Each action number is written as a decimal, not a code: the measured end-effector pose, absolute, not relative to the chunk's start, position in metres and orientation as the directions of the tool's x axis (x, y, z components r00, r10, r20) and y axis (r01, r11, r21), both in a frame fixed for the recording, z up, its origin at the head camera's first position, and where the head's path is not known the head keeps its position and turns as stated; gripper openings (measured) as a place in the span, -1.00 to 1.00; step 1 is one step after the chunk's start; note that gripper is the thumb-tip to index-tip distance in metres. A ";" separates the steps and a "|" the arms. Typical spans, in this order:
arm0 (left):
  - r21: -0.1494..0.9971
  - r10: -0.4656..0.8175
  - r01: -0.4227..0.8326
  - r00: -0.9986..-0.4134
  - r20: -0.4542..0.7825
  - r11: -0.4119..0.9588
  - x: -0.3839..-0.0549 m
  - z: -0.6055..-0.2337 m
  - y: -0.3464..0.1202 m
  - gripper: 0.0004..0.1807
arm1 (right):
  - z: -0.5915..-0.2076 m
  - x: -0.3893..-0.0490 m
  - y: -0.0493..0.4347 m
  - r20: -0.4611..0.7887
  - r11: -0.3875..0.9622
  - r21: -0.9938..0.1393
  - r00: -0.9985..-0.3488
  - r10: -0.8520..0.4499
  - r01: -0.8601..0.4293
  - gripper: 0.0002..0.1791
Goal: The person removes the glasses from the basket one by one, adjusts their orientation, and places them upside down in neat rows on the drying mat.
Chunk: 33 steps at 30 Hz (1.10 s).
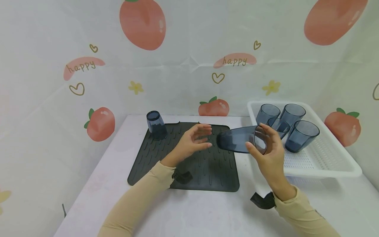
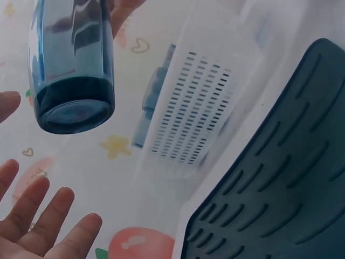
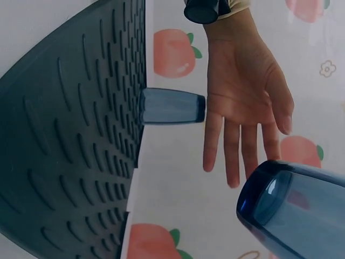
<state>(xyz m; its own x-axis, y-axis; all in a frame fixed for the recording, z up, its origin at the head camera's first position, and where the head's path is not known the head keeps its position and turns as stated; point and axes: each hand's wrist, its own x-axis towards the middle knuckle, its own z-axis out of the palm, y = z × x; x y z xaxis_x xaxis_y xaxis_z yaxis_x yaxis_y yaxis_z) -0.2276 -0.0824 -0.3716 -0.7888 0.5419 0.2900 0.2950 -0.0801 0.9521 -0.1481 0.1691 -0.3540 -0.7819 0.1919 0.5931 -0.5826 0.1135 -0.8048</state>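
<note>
My right hand grips a blue-tinted drinking glass around its rim end. The glass lies sideways in the air, its thick base pointing left over the edge of a dark ridged drying mat. Close to that base is my left hand, fingers spread and holding nothing, palm toward the glass. In the left wrist view, the glass base hangs above the loose fingers. Upside down on the mat's far left corner stands another blue glass.
A white perforated plastic basket stands at the right of the white table. Several blue glasses stand in it, rims up. Behind the table hangs a white backdrop with fruit prints.
</note>
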 end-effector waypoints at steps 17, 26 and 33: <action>0.959 0.598 0.261 -0.754 0.271 -0.106 -0.219 -0.379 -0.067 -0.29 | -0.355 -0.145 0.161 0.638 0.008 -0.765 -0.755 0.151 -0.644 -0.29; 0.965 0.616 0.239 -0.745 0.255 -0.110 -0.216 -0.378 -0.062 -0.27 | -0.355 -0.143 0.157 0.630 0.025 -0.773 -0.764 0.141 -0.634 -0.28; 0.962 0.627 0.235 -0.731 0.269 -0.139 -0.215 -0.380 -0.059 -0.23 | -0.355 -0.143 0.155 0.639 0.000 -0.765 -0.758 0.133 -0.644 -0.28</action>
<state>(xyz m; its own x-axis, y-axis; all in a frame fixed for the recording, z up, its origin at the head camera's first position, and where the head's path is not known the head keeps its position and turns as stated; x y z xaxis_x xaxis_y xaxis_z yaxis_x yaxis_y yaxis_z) -0.2154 -0.0591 -0.3795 -0.7313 0.6266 0.2694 0.2351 -0.1393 0.9619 -0.1427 0.1546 -0.3553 -0.7580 0.1327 0.6387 -0.6443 0.0005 -0.7648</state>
